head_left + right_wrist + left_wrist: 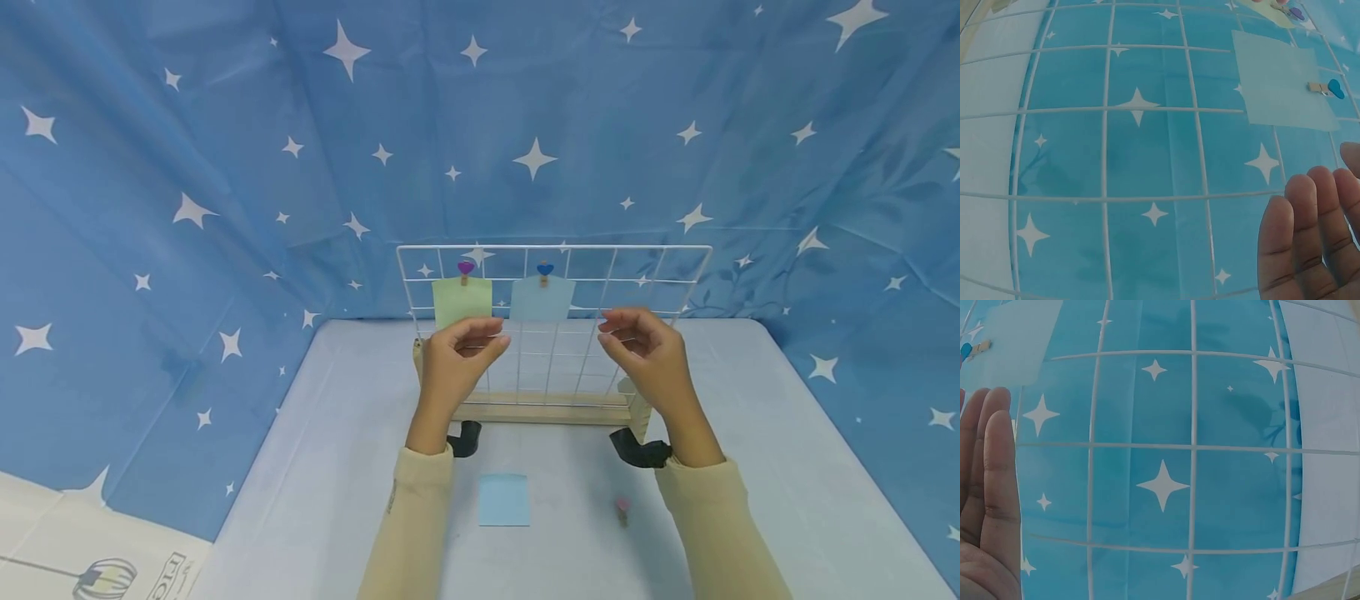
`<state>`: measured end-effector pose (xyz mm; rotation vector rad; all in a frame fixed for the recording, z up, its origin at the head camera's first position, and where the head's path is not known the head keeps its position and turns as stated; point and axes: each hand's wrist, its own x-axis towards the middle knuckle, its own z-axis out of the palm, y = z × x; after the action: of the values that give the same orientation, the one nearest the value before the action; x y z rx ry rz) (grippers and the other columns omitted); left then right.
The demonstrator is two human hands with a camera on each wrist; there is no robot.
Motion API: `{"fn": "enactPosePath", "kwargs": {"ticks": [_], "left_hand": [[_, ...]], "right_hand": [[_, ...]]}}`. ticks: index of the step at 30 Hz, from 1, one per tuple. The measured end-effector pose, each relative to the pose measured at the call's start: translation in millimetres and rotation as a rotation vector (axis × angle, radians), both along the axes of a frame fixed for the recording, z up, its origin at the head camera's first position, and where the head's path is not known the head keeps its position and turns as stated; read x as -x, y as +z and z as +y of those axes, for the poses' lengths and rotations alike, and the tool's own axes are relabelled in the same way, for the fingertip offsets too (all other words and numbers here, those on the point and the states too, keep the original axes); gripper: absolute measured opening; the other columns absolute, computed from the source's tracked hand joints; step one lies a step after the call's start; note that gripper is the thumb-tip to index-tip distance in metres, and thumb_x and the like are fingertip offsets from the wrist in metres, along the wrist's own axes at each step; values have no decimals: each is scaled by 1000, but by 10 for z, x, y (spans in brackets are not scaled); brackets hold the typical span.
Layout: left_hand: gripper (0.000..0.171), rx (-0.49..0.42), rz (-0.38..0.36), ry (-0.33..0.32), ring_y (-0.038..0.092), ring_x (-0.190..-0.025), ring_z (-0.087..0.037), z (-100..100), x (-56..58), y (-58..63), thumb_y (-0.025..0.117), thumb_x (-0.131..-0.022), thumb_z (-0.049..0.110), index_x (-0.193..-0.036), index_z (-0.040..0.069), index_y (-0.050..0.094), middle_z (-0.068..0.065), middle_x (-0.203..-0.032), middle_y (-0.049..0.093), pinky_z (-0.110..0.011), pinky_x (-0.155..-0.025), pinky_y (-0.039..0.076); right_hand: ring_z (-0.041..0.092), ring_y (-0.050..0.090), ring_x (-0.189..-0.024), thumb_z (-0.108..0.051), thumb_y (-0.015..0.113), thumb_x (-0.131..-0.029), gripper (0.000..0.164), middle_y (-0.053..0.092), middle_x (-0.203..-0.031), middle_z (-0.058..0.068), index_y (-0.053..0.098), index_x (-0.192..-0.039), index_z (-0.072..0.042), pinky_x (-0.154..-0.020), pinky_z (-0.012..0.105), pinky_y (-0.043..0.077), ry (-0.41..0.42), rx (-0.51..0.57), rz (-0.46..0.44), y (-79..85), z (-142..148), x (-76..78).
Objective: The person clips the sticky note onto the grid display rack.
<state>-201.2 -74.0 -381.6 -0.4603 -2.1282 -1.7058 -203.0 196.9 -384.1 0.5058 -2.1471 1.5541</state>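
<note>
A white wire grid point(553, 247) stands upright in a wooden base point(540, 412). Clipped to its upper part are a green note point(459, 300), under a purple heart clothespin point(465, 271), and a blue note point(542, 298), under a blue heart clothespin point(545, 273). My left hand point(463, 354) hovers before the grid, overlapping the green note's lower edge, fingers relaxed and nothing between them. To the right of the blue note, my right hand point(647, 350) is raised likewise, holding nothing. Both wrist views show loose fingers beside the grid wires.
On the white table point(315, 500) in front of the base lie a loose blue note point(504, 500) and a pink-topped clothespin point(622, 510). Dark straps point(641, 450) sit at the wrists. A blue star-patterned cloth point(600, 100) hangs behind the grid.
</note>
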Motion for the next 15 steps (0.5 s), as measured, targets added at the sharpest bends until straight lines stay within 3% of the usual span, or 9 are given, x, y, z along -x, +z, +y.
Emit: {"fn": "enactPosePath", "kwargs": {"ticks": [15], "left_hand": [[27, -24, -97, -84, 70, -92, -17, -89, -77, -219, 80, -87, 24, -110, 11, 76, -2, -106, 74, -31, -81, 59]], "right_hand": [[2, 64, -87, 7, 70, -88, 27, 68, -97, 17, 66, -115, 2, -76, 11, 52, 29, -35, -23, -146, 79, -123]]}}
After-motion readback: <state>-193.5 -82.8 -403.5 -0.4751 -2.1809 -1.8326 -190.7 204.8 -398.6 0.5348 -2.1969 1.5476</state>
